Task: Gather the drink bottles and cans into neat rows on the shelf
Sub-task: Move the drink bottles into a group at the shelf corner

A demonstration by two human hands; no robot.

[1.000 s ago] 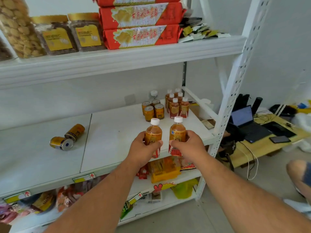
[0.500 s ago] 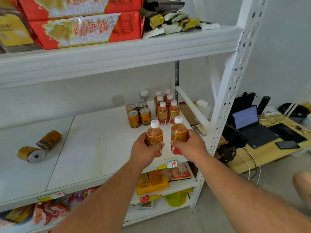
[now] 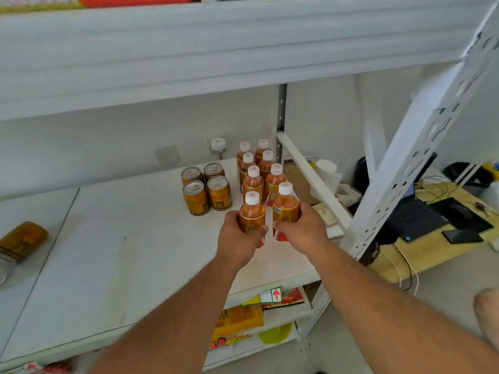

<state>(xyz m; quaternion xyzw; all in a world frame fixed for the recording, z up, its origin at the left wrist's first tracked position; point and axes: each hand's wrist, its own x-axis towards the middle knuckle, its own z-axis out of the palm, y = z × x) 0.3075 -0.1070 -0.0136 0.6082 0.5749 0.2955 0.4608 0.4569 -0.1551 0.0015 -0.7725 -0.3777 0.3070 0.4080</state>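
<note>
Grasping one upright bottle (image 3: 251,215) in left hand (image 3: 237,238), another bottle (image 3: 285,209) in right hand (image 3: 302,230), side by side over the shelf (image 3: 121,252). Just beyond the grip, standing bottle rows (image 3: 259,168); beyond-left, four cans (image 3: 206,190). Far left, lying can (image 3: 23,241).

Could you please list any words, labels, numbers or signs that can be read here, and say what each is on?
No words or numbers can be read.
Red up arrow, no text: shelf tag.
Bottle labels: blurred.
Can labels: characters too blurred to read.
Lower-shelf packets: print illegible.
</note>
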